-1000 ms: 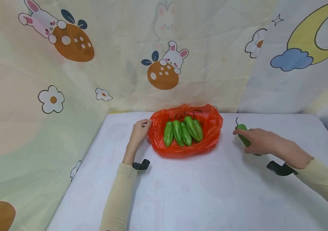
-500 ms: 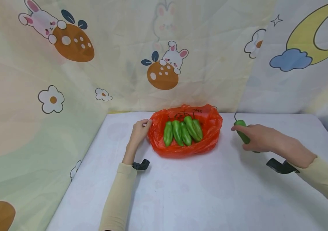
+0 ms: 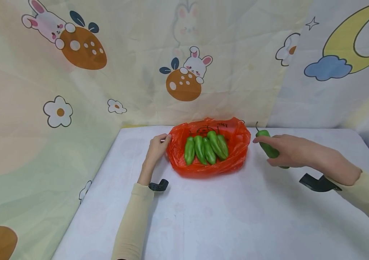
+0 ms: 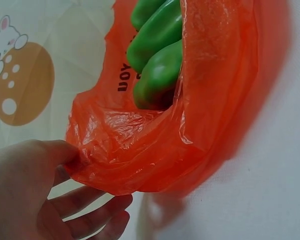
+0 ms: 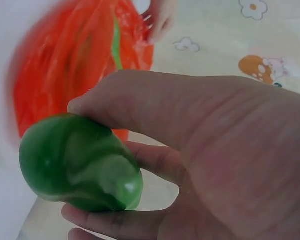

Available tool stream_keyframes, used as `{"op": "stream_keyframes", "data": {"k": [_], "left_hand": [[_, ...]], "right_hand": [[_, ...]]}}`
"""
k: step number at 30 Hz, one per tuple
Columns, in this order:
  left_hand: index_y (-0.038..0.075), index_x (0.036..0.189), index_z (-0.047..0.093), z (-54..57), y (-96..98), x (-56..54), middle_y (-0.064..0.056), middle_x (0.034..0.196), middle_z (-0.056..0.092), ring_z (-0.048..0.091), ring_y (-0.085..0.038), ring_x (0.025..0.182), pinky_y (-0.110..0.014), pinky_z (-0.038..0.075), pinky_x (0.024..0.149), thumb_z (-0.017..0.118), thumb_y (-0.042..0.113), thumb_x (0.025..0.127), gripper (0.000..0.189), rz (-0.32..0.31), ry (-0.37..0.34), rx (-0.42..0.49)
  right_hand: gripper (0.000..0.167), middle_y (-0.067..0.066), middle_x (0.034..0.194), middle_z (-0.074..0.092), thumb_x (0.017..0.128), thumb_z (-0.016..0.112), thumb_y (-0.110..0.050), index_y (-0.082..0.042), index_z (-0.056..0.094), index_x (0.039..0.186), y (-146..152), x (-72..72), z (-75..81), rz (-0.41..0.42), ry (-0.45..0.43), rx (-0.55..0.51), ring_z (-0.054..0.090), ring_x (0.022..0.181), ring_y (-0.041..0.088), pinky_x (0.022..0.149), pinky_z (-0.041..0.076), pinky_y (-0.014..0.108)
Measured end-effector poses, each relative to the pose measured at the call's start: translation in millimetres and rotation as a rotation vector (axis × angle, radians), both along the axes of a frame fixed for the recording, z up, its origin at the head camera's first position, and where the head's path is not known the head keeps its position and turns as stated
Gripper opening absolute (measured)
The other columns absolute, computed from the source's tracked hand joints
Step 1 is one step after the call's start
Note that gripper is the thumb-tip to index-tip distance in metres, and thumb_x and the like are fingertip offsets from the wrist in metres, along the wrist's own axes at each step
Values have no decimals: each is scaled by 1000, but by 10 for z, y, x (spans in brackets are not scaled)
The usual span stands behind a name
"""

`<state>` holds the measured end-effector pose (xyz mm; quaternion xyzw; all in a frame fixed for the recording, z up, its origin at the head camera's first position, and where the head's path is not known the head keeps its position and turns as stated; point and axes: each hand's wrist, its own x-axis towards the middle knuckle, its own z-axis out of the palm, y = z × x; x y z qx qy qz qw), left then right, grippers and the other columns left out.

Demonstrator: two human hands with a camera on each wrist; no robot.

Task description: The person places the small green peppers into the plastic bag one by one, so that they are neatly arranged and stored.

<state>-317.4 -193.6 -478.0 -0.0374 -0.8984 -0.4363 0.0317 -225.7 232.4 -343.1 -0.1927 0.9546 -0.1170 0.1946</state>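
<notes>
My right hand [image 3: 296,150] holds a green pepper [image 3: 267,145] between thumb and fingers, its thin curved stem pointing away. In the right wrist view the pepper [image 5: 80,162] shows its rounded, glossy end. To the left, a red plastic bag [image 3: 204,170] lies on the table with its mouth spread wide. Several green peppers [image 3: 199,148] sit side by side inside it. My left hand [image 3: 156,147] pinches the bag's left rim. The left wrist view has the thumb and fingertips of that hand [image 4: 65,195] on the thin edge of the red plastic [image 4: 125,165].
A white-covered table [image 3: 210,216] lies under everything. Behind it hangs a cloth backdrop [image 3: 236,86] printed with rabbits, flowers and a moon, meeting the table's back edge close behind the bag. The right hand's side of the bag has a gap of bare table.
My right hand has moved left and slightly farther back with the pepper, closer to the bag's right side. My left hand and the bag have stayed in place.
</notes>
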Motion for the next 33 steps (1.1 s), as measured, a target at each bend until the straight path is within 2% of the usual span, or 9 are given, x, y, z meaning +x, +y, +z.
{"op": "stream_keyframes", "data": {"k": [8,12,17,23,25,28,31,33], "left_hand": [[12,110,73,-5,-11,-7,-8,104,73,68,-25,99,-41,58,89,49,38,104,35,5,-9,-9],[12,110,73,-7,-16,-8,-8,105,73,69,-25,100,-41,59,88,49,38,104,36,10,-8,-10],[12,109,73,-6,-20,-10,-9,104,73,69,-25,99,-41,59,87,49,38,104,36,5,4,-2],[12,111,73,12,-23,-14,-9,107,73,67,-25,104,-43,57,93,49,40,104,37,-2,3,2],[12,110,73,20,-25,-15,-9,107,73,66,-26,105,-44,57,94,50,40,104,36,0,4,5],[12,111,73,26,-27,-20,-9,109,73,66,-27,107,-45,57,95,50,40,104,37,0,3,0],[12,110,73,25,-28,-23,-10,110,73,67,-28,107,-45,57,95,50,39,104,36,1,1,-2],[12,110,73,21,-28,-26,-10,110,73,67,-28,108,-45,56,95,50,39,104,36,4,1,-3]], "right_hand": [[70,9,110,62,84,77,-25,-25,47,147,-257,71,151,33,2,24,56,97,25,62,55,32],[64,9,110,62,86,74,-25,-26,49,145,-406,84,219,88,-4,13,56,93,22,61,53,30],[62,8,116,63,87,72,-25,-29,49,145,-574,88,288,153,-19,-16,56,92,19,62,51,29],[64,6,129,61,88,71,-22,-28,47,147,-721,40,317,210,-46,-22,55,94,18,65,48,29],[64,4,119,63,89,69,-21,-27,45,148,-765,1,328,226,-85,-29,56,85,16,64,47,29],[64,1,87,60,90,66,-19,-26,42,149,-837,-75,332,244,-154,-41,51,67,13,62,44,29],[62,0,78,55,91,65,-18,-26,42,148,-934,-163,306,265,-176,-35,51,64,13,63,44,29],[62,1,88,58,90,66,-19,-27,44,147,-1012,-217,268,268,-156,-15,53,73,14,64,45,28]]}}
